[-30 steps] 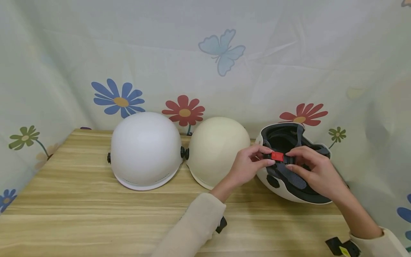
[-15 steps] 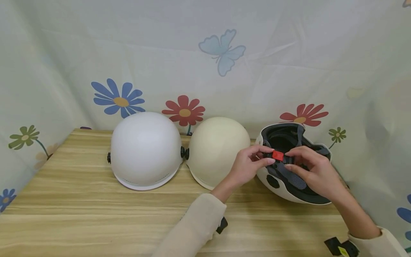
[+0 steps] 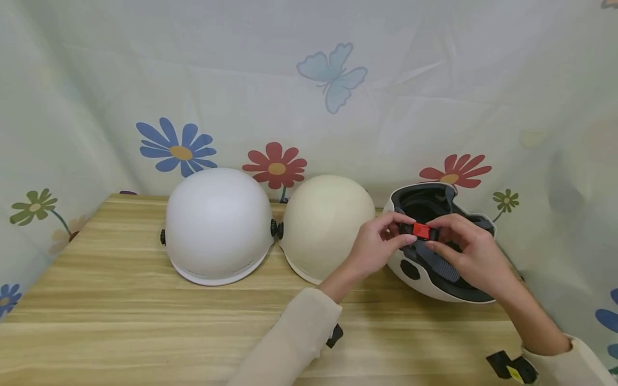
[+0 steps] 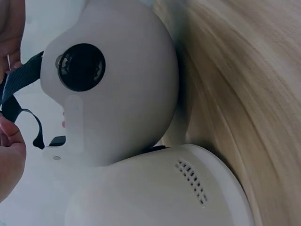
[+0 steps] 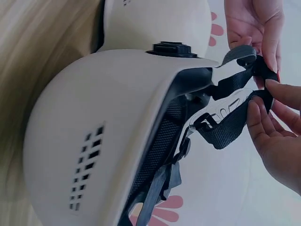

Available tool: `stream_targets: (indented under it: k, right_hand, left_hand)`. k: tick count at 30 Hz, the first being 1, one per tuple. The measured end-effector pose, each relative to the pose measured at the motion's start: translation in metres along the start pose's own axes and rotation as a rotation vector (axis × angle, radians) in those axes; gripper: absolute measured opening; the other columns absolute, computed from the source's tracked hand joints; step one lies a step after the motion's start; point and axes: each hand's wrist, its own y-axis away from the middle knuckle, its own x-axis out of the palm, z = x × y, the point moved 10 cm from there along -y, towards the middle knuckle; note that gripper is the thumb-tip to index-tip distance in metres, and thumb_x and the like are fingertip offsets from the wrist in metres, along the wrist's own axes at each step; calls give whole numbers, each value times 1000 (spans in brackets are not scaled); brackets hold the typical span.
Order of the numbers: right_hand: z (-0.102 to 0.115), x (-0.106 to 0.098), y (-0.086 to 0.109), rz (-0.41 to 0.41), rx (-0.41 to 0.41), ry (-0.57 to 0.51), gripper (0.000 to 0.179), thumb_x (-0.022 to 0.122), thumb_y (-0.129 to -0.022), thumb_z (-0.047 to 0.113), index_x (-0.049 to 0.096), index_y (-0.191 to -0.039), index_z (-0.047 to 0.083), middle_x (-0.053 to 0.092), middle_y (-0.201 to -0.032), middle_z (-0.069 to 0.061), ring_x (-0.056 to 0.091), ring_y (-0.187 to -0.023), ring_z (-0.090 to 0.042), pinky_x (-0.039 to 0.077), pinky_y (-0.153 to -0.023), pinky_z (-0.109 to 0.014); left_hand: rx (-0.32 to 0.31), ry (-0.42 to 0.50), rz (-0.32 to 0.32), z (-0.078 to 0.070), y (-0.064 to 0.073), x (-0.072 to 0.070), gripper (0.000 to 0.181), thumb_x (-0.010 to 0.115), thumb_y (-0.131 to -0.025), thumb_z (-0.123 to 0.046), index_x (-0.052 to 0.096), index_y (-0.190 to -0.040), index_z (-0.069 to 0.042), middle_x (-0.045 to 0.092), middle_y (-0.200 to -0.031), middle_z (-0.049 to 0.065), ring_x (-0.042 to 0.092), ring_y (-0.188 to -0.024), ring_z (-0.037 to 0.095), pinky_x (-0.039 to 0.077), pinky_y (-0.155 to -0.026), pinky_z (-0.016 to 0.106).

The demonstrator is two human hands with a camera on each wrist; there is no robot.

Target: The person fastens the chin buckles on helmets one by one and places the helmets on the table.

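Note:
At the right of the head view a white helmet lies upside down, its dark padded inside facing up. Over its opening, both hands hold the chin strap's black buckle with a red part. My left hand pinches the buckle's left end between thumb and fingers. The right hand pinches the other end, fingertips close to the red part. In the right wrist view the black strap runs from the helmet up to the fingers. The left wrist view shows the strap beside the helmet's round black knob.
A cream helmet stands dome up just left of the upturned one. Farther left is a white helmet, also dome up, their black side knobs almost meeting. All rest on a wooden table before a flowered cloth.
The buckle with its red part has shifted slightly right and up, and both hands have moved a little with it. The other two helmets stay where they were.

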Motion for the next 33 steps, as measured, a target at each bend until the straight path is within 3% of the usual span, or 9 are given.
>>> stream_targets:
  k: [5,10,16,21,27,33]
  right_hand:
    - [-12,0,5,7,46,31,39,74,-64,-13,60,-99,-1,58,-78,-4,53,-66,-4,41,-65,-5]
    - [-40,0,16,39,180,68,30,73,-70,-9,61,-97,-3,61,-77,-9,53,-61,-1,41,-59,-6]
    - [-56,5,34,117,277,-19,23,68,-79,0,62,-101,0,61,-83,-9,56,-64,-4,46,-58,-13]
    - [-48,16,46,185,223,-75,30,70,-78,3,60,-107,4,61,-89,-3,57,-72,-4,48,-61,-15]
    - [-37,26,55,187,116,-58,43,75,-71,0,58,-110,3,62,-92,-4,57,-74,-7,48,-64,-17]
    - [-36,34,60,189,65,-15,53,79,-65,1,57,-113,3,61,-97,-5,56,-76,-8,47,-62,-22]
  left_hand:
    - [-45,41,26,11,1,0,31,62,-86,-2,59,-116,-5,59,-96,8,55,-80,7,48,-70,18]
    - [-93,63,62,24,7,-2,39,59,-88,-1,53,-126,-5,55,-120,12,57,-101,15,46,-82,20]
    - [-182,34,69,44,16,-6,40,63,-85,-4,54,-125,-4,56,-119,10,55,-105,22,46,-82,20]
    - [-228,55,100,57,25,-4,44,64,-84,-2,52,-126,-4,52,-121,10,53,-108,24,46,-82,19]
    - [-277,71,115,66,35,-4,49,66,-83,-4,50,-129,-7,49,-127,8,50,-113,26,45,-84,20]
    - [-281,83,173,58,41,-2,53,64,-84,-2,45,-133,-2,44,-135,10,45,-118,31,42,-93,33]
